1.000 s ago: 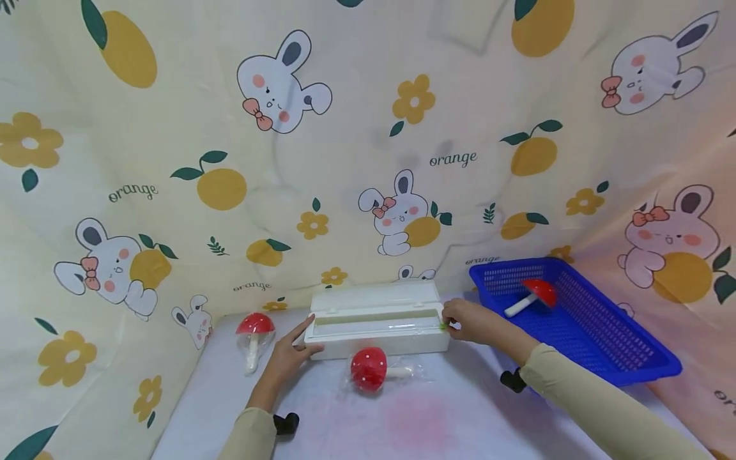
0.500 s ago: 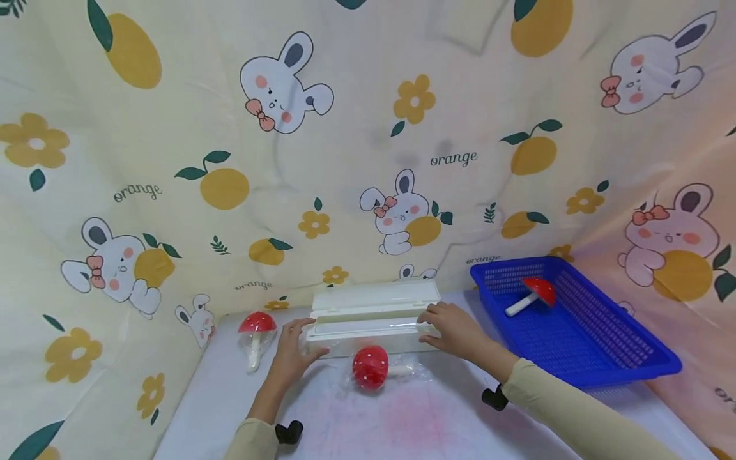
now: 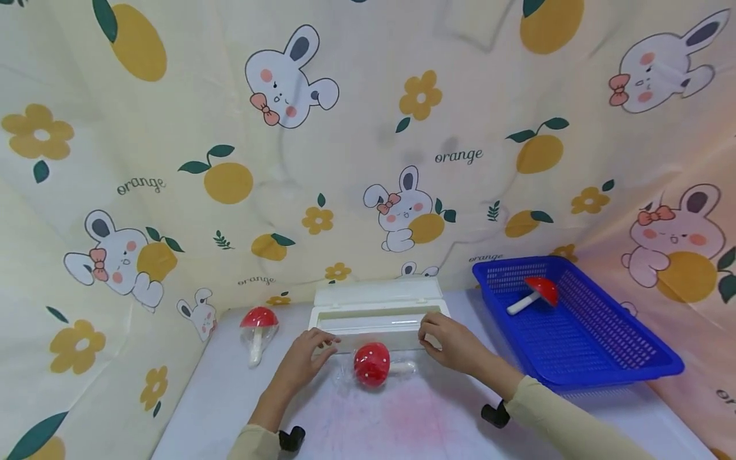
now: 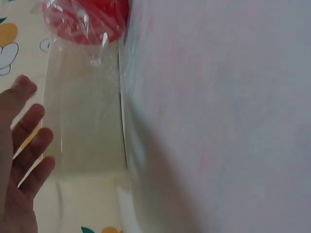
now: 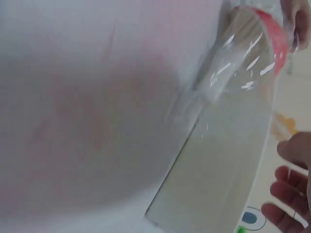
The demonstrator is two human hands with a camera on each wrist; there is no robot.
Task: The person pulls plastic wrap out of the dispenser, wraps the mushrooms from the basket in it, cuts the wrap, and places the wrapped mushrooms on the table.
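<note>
A long white cling film box (image 3: 376, 294) stands mid-table with its lid raised and a roll of clear film inside. A red toy mushroom (image 3: 372, 365) with white dots lies on its side in front of it, wrapped in clear film. My left hand (image 3: 300, 359) is at the box's front left, thumb and fingers curved and apart. At the front right, my right hand (image 3: 453, 340) has bent fingers with a gap to the thumb. In the wrist views, the left hand (image 4: 26, 145) and right hand (image 5: 291, 184) show spread fingers beside the box; I see nothing clearly gripped.
A second wrapped mushroom (image 3: 258, 335) lies at the back left. To the right, a blue plastic basket (image 3: 598, 345) holds an unwrapped mushroom (image 3: 535, 296). A printed cloth (image 3: 345, 147) hangs behind the white table (image 3: 368, 428).
My right hand has moved left from the box's right end to its front. My left hand has come off the left end toward the front. The mushrooms stay put.
</note>
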